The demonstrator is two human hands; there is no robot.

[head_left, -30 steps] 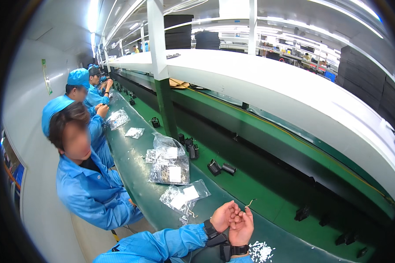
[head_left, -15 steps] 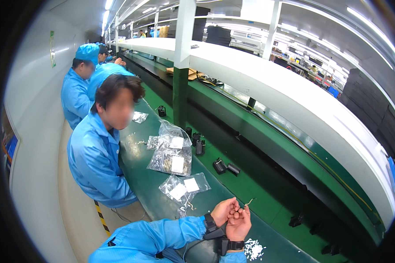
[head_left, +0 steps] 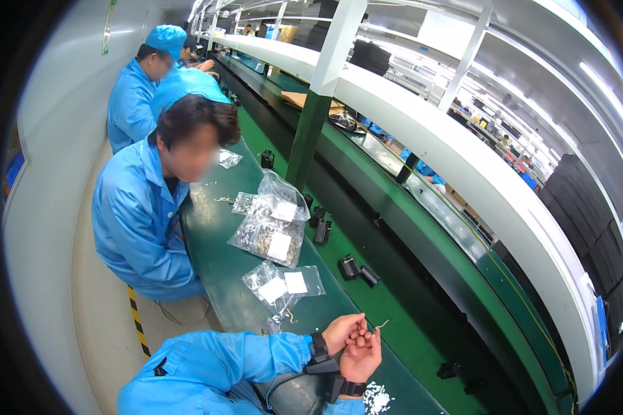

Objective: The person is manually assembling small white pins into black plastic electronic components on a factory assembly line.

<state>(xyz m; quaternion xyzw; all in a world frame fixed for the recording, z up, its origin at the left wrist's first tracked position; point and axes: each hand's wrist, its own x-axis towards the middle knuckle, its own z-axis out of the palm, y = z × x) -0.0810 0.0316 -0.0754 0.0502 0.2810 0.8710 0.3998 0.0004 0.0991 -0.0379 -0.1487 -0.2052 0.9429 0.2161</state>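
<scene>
A thin, pale, bent strip (head_left: 383, 324) stuck out past the fingertips of the right hand (head_left: 362, 358), above the far edge of the counter (head_left: 417, 395). That hand was turned palm up with its fingers bent, and appeared to pinch the strip near one end. The left hand (head_left: 342, 333) met it from the other side, fingers curled inward and touching the right hand's; whether it gripped anything could not be told, since the fingers hid the space between.

The step in hand looked like close fingertip work on the strip. The next move, as judged, called for keeping that pinch steady while the left fingers adjusted.

Small white pieces (head_left: 377, 399) lay scattered on the counter just beside the right wrist. Left of the hands lay a clear bag with white labels (head_left: 282, 283), and beyond it a fuller clear bag (head_left: 258, 238). Past the counter's far edge, two black parts (head_left: 349, 268) sat on a green surface (head_left: 412, 339). A co-worker in blue (head_left: 135, 214) sat farther along.
</scene>
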